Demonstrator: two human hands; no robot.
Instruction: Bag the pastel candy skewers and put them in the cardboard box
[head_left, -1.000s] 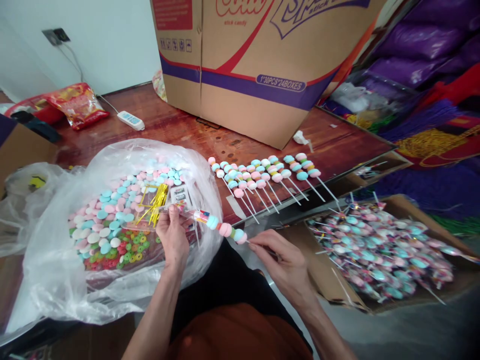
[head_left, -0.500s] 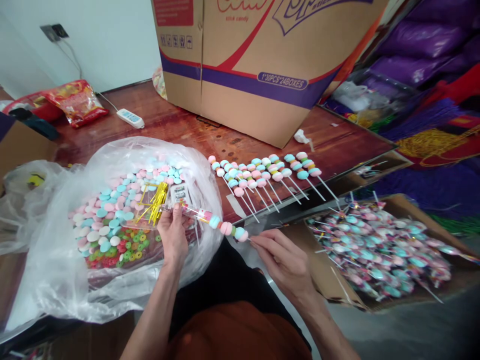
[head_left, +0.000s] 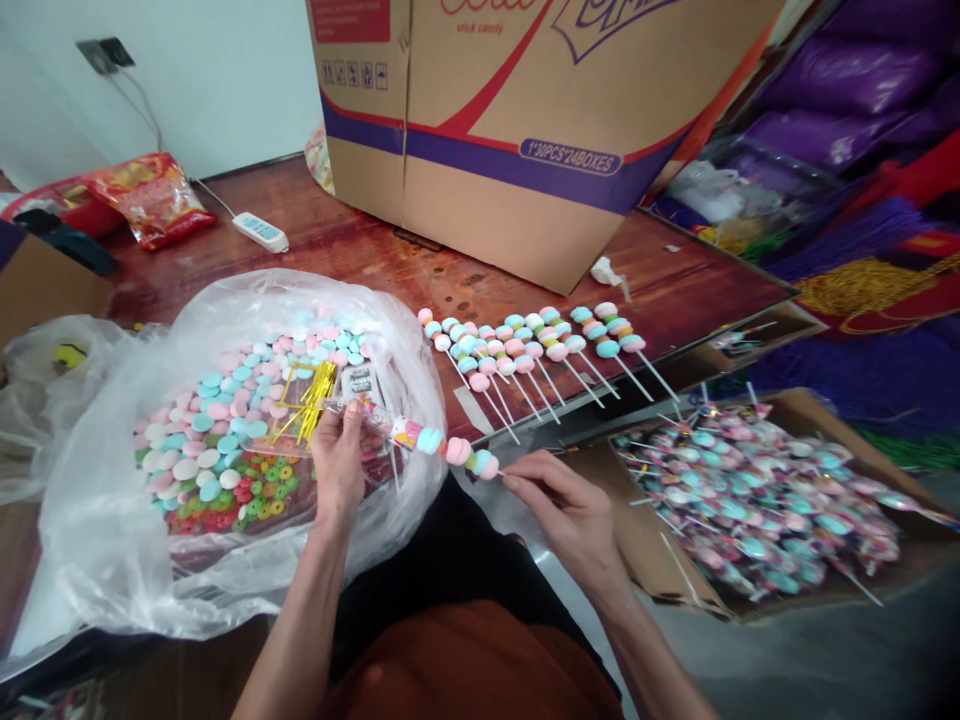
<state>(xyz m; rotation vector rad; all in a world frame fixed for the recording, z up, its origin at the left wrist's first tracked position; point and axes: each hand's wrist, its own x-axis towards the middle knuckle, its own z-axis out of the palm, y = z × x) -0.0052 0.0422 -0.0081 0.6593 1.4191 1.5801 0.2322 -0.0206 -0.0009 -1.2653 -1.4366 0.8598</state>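
My left hand (head_left: 340, 462) pinches the open end of a narrow clear printed sleeve (head_left: 382, 424). A candy skewer (head_left: 457, 452) with blue, pink and green pieces sits partly inside that sleeve. My right hand (head_left: 566, 510) grips the skewer's thin white stick just behind the last candy. Both hands hover over the front edge of the wooden table (head_left: 420, 265), beside a big clear bag of loose candies (head_left: 225, 430) holding pink, blue and white discs and small coloured rings. Gold twist ties (head_left: 309, 402) lie on the bag.
A row of several bare candy skewers (head_left: 525, 350) lies on the table. A cardboard tray of wrapped skewers (head_left: 757, 500) sits low on the right. A large printed carton (head_left: 525, 110) stands behind. A power strip (head_left: 260, 231) and a red snack packet (head_left: 154, 198) lie at the back left.
The skewer has slid a little further into the sleeve, and both hands have shifted slightly. The view has drifted a bit.
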